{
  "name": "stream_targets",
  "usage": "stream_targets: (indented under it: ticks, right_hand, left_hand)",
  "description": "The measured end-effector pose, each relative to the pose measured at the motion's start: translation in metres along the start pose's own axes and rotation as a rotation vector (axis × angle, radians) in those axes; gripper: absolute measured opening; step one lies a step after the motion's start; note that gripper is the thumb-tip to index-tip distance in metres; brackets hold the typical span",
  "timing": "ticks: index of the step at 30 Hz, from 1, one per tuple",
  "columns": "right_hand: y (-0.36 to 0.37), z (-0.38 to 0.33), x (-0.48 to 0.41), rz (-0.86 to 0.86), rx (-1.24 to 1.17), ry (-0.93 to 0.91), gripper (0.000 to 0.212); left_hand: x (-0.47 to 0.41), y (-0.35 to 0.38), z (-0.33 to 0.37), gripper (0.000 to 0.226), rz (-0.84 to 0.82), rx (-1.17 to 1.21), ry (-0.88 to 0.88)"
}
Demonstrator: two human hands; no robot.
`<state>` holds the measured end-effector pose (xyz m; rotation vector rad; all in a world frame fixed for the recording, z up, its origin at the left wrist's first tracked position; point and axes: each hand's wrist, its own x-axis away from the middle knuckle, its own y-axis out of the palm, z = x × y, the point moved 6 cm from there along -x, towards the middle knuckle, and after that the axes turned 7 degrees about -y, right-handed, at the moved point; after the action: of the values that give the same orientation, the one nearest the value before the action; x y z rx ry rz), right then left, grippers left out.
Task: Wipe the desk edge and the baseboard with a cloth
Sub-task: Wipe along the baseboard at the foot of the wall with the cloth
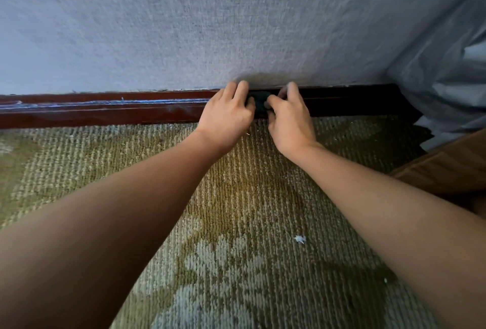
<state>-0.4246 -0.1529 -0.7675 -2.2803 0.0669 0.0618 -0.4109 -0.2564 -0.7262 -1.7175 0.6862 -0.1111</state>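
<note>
- Looking down along two bare forearms that reach across an olive patterned carpet (236,197) to the foot of a grey textured wall (236,26).
- A dark red-brown baseboard (105,110) runs along the carpet's far edge, where floor meets wall.
- A small, dark, bunched cloth (259,103) sits against the baseboard's face, a little right of the middle of that far edge.
- The left hand (226,110) has its grip closed on the cloth's left side, fingers curled over the baseboard's top lip.
- The right hand (289,118) pinches the cloth's right side, thumb and fingers curled round it.
- Pale dusty streaks show on the baseboard to the left of the hands; the stretch to the right is in shadow.
- The step in hand looks like the baseboard wipe. Nothing here shows whether the table edge is done.
- The next move likely calls for steady pressure into the baseboard while sliding the cloth sideways along it, probably toward the streaked left stretch.
- A white scrap (299,239) lies on the carpet near the right forearm.
- At the right edge stand a brown wooden panel (447,170) and crumpled grey sheeting (447,65).
</note>
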Motion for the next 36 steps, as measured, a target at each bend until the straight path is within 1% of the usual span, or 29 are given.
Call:
stream_targets:
  ticks: [1, 3, 4, 7, 10, 12, 15, 18, 19, 22, 27, 29, 31, 32, 34, 36]
  right_hand:
    - [0.000, -0.002, 0.000, 0.016, -0.053, 0.010, 0.005]
    - [0.001, -0.005, -0.001, 0.031, -0.067, 0.008, 0.009]
    - [0.002, -0.006, 0.000, 0.019, -0.015, -0.002, 0.010]
    - [0.001, -0.006, 0.001, -0.009, 0.001, -0.025, 0.009]
    - [0.000, -0.009, 0.005, -0.114, 0.186, -0.104, 0.018]
    - [0.000, -0.009, 0.008, -0.134, 0.209, -0.123, 0.021]
    - [-0.004, -0.011, 0.014, -0.122, 0.181, -0.099, 0.019]
    - [-0.008, -0.021, 0.019, -0.115, 0.283, -0.224, 0.020]
    - [-0.010, -0.023, 0.019, -0.106, 0.294, -0.236, 0.021]
    - [-0.014, -0.024, 0.018, -0.089, 0.299, -0.231, 0.023]
    - [-0.022, -0.019, 0.017, -0.060, 0.357, -0.232, 0.025]
    - [-0.025, -0.018, 0.015, -0.044, 0.376, -0.221, 0.024]
    - [-0.028, -0.017, 0.012, -0.031, 0.393, -0.224, 0.023]
    - [-0.029, -0.017, 0.010, -0.027, 0.400, -0.221, 0.023]
    - [-0.030, -0.017, 0.007, -0.025, 0.392, -0.207, 0.023]
    - [-0.028, -0.016, 0.006, -0.019, 0.370, -0.188, 0.021]
  left_hand:
    - [0.001, 0.000, -0.002, 0.017, 0.005, -0.016, -0.004]
    - [0.002, 0.001, -0.004, 0.020, -0.021, -0.001, -0.001]
    - [0.003, 0.003, -0.003, 0.022, -0.043, 0.000, 0.005]
    - [0.004, 0.003, -0.003, 0.022, -0.048, -0.019, 0.000]
    - [0.003, -0.002, -0.001, 0.018, -0.061, -0.019, 0.006]
    - [0.005, -0.003, 0.000, 0.016, -0.046, -0.024, 0.015]
    - [0.011, -0.003, 0.002, 0.020, -0.054, -0.011, 0.038]
    - [0.013, -0.007, 0.001, 0.022, -0.072, -0.022, 0.037]
    - [0.012, -0.008, -0.001, 0.021, -0.065, -0.016, 0.032]
    - [0.010, -0.015, -0.001, 0.019, -0.031, -0.007, 0.013]
    - [0.004, -0.007, 0.006, 0.020, -0.067, -0.040, 0.051]
    - [-0.001, -0.010, 0.009, 0.018, -0.045, -0.041, 0.038]
    - [-0.007, -0.010, 0.006, 0.019, -0.076, -0.009, -0.036]
    - [-0.009, -0.003, 0.006, 0.023, -0.125, 0.001, -0.059]
    - [-0.013, 0.009, 0.008, 0.030, -0.207, -0.010, -0.031]
    - [-0.013, 0.005, 0.006, 0.029, -0.186, 0.034, -0.072]
